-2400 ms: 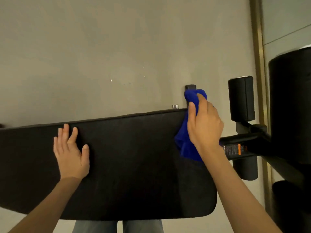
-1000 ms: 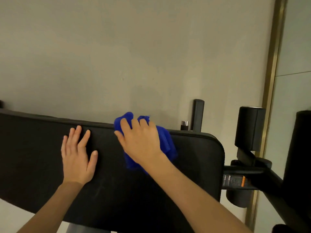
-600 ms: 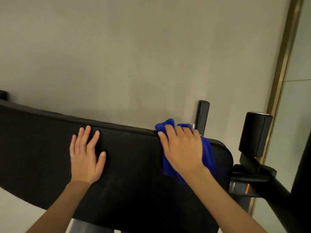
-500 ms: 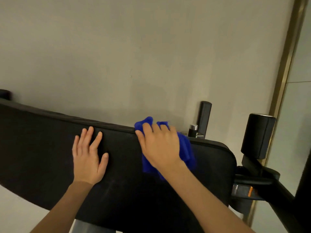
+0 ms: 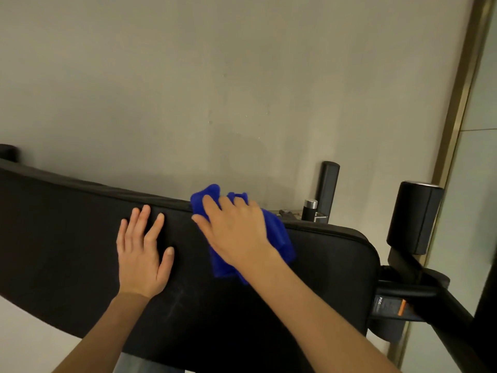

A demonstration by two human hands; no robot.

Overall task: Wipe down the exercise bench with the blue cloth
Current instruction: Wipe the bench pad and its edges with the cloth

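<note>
The black padded exercise bench runs across the lower half of the view, sloping down to the right. My right hand presses a crumpled blue cloth flat onto the pad near its far edge, with cloth sticking out past my fingers and to the right of my palm. My left hand lies flat on the pad just left of it, fingers spread, holding nothing.
Black foam rollers and the bench's metal frame with an orange label stand at the right end. A black post and a chrome knob sit behind the pad. Grey floor lies beyond; a brass strip runs along the right.
My right hand swept the cloth along the pad's far edge, right to the end and back left toward my left hand. My left hand stayed flat on the pad.
</note>
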